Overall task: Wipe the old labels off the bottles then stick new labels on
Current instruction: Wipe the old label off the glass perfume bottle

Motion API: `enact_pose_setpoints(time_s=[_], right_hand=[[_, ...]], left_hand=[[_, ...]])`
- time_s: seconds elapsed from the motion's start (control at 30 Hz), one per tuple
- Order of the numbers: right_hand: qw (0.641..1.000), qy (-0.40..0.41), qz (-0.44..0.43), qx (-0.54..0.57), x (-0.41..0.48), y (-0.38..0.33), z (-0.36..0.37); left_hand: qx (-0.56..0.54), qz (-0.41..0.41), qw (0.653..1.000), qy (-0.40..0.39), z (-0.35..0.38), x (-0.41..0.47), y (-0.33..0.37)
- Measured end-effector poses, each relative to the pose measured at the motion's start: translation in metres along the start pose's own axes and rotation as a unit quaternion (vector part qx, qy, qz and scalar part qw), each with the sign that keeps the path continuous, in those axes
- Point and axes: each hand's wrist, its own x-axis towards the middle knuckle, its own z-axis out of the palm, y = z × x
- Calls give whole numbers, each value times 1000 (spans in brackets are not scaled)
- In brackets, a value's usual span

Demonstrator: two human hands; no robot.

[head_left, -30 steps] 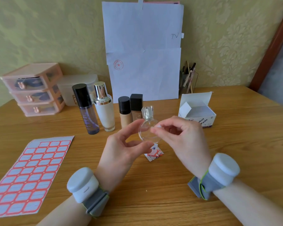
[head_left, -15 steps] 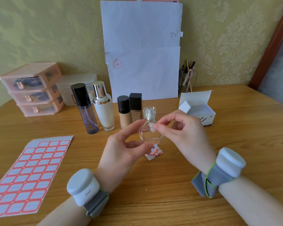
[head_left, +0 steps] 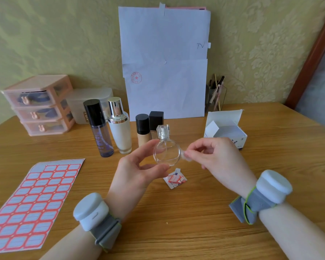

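My left hand [head_left: 137, 169] holds a small round clear glass bottle [head_left: 166, 152] upright above the table, thumb and fingers on its edges. My right hand [head_left: 214, 156] pinches a small white pad [head_left: 187, 156] just off the bottle's right edge. The bottle's face shows no label. Several other bottles stand behind: a purple one with a black cap [head_left: 99, 128], a cream one with a silver cap [head_left: 120, 126], and two foundation bottles [head_left: 148, 128]. A sheet of red-bordered labels [head_left: 32, 203] lies at the left. Torn wrapper and label scraps [head_left: 174, 179] lie under my hands.
An open white box of alcohol pads [head_left: 227, 128] stands at the right. Pink mini drawers [head_left: 39, 106] and a frosted box [head_left: 86, 104] stand at the back left. White papers [head_left: 165, 62] lean on the wall beside a pen holder [head_left: 216, 96].
My right hand with the pad has slid from the middle of the bottle's face to just past its right edge. The left hand keeps the bottle in the same place.
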Motion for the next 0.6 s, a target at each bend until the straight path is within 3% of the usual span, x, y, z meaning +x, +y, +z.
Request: enact_pose_setpoints(time_s=[0.17,0.3,0.43,0.6], right_hand=[[972,-125,37,-195,1,10,-7],[968,-124,48,-212,2,12,-12],[991,-55,16,-123,5,11,-14],[990,-87,41,104,7,1,-10]], left_hand=[[1,0,1000,-1,-1,1,-1],[6,-3,1000,1,-1,1,0],[16,-2,1000,2,3,0,1],[54,32,998,-4,9,10,9]])
